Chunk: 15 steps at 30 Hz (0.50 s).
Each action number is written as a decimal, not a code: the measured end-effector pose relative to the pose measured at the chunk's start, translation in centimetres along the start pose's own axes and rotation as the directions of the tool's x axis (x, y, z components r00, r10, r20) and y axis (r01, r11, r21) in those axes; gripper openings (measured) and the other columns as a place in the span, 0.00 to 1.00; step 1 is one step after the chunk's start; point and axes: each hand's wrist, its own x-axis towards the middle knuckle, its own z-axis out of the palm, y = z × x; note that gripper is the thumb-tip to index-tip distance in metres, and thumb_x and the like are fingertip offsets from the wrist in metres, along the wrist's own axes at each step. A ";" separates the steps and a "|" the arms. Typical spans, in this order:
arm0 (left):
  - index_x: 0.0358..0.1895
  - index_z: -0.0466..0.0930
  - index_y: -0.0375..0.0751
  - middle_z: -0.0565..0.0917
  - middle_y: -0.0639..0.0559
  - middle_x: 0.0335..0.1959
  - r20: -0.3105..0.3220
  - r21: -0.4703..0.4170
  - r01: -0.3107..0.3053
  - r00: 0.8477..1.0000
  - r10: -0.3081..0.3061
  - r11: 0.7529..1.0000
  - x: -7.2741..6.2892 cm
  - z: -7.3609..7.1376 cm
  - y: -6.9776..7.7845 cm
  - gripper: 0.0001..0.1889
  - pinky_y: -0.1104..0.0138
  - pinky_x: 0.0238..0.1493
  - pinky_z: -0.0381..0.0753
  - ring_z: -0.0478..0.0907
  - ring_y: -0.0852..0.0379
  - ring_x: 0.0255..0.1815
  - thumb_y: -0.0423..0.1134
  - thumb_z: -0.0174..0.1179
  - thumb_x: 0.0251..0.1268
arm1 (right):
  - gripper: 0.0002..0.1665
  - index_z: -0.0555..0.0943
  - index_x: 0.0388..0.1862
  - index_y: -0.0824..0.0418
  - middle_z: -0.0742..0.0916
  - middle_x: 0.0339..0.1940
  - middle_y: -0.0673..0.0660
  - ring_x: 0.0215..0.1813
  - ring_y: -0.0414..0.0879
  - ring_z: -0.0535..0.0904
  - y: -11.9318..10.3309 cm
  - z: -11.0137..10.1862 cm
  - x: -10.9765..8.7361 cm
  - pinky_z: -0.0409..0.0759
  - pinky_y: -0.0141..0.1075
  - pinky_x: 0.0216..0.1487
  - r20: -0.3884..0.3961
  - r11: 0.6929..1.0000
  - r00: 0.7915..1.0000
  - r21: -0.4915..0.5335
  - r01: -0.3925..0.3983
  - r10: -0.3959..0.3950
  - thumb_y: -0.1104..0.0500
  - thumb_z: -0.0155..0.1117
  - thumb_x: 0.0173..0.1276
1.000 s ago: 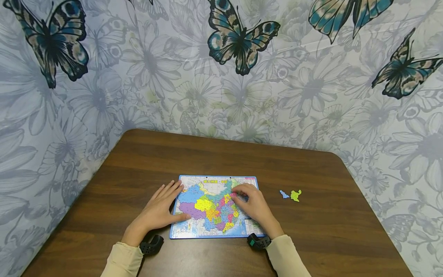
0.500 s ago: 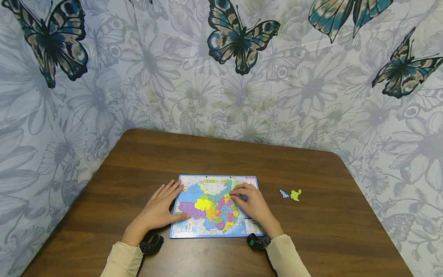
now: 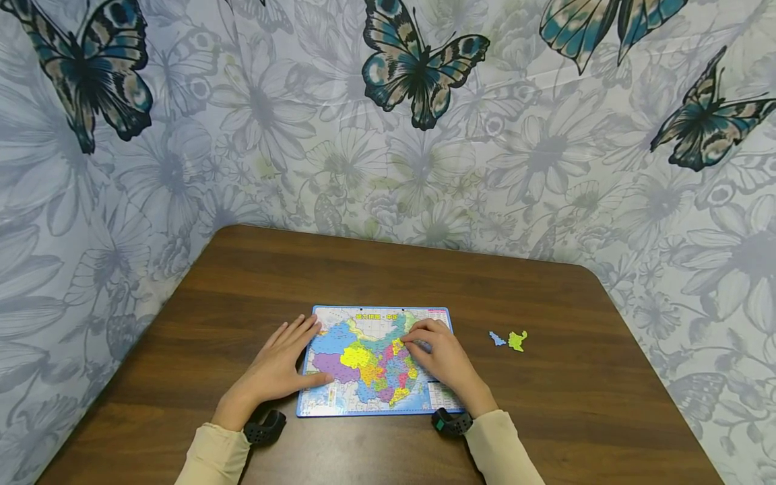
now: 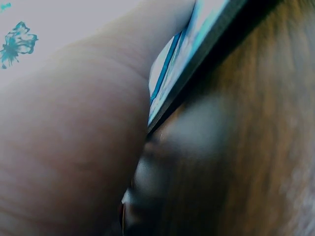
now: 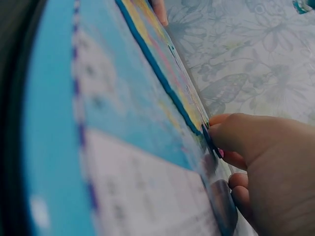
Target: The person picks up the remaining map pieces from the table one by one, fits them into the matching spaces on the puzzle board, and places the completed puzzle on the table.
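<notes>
A map puzzle board (image 3: 388,408) with a blue rim and many coloured pieces lies flat on the table. My left hand (image 3: 275,367) rests on its left side, fingers spread and straight, thumb on the lower left part. Over the upper right of the map, my right hand (image 3: 445,357) pinches a small thin puzzle piece (image 5: 211,141) between thumb and fingers. In the right wrist view that piece shows a dark edge and a bit of pink, tilted against the board's surface. My fingers hide most of it. The left wrist view shows mainly blurred skin and the board's edge.
Two loose puzzle pieces lie on the wooden table (image 3: 582,404) right of the board: a blue piece (image 3: 498,339) and a yellow-green piece (image 3: 517,341). Behind the table hangs a cloth or wall covering (image 3: 424,182) with flowers and butterflies. A black wrist device (image 3: 265,428) sits on each arm.
My right hand's fingertips have shifted very slightly left over the map. My left hand, the board and the loose pieces stay where they were.
</notes>
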 end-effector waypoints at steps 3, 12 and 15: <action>0.81 0.59 0.40 0.57 0.45 0.84 0.012 -0.008 0.011 1.000 -0.011 1.000 0.0 -0.1 0.0 0.57 0.42 0.82 0.44 0.51 0.40 0.84 0.72 0.68 0.55 | 0.07 0.91 0.45 0.49 0.86 0.50 0.47 0.53 0.46 0.80 0.0 0.0 0.0 0.85 0.44 0.52 0.007 0.999 1.000 -0.036 0.012 -0.012 0.58 0.73 0.70; 0.81 0.60 0.40 0.57 0.45 0.84 0.017 -0.008 0.012 1.000 -0.012 1.000 0.1 0.0 0.1 0.57 0.42 0.82 0.44 0.51 0.39 0.84 0.72 0.67 0.55 | 0.07 0.90 0.46 0.49 0.85 0.51 0.48 0.53 0.45 0.78 -0.1 0.0 -0.1 0.82 0.44 0.50 0.022 1.000 1.000 -0.005 0.012 -0.012 0.57 0.70 0.73; 0.81 0.60 0.41 0.57 0.45 0.84 0.015 -0.007 0.010 1.000 -0.009 1.000 0.1 0.0 0.0 0.57 0.42 0.82 0.44 0.51 0.39 0.84 0.72 0.67 0.55 | 0.08 0.90 0.47 0.49 0.85 0.52 0.48 0.53 0.44 0.78 -0.1 0.0 -0.2 0.83 0.43 0.50 0.016 1.000 1.000 0.010 0.016 -0.016 0.57 0.70 0.73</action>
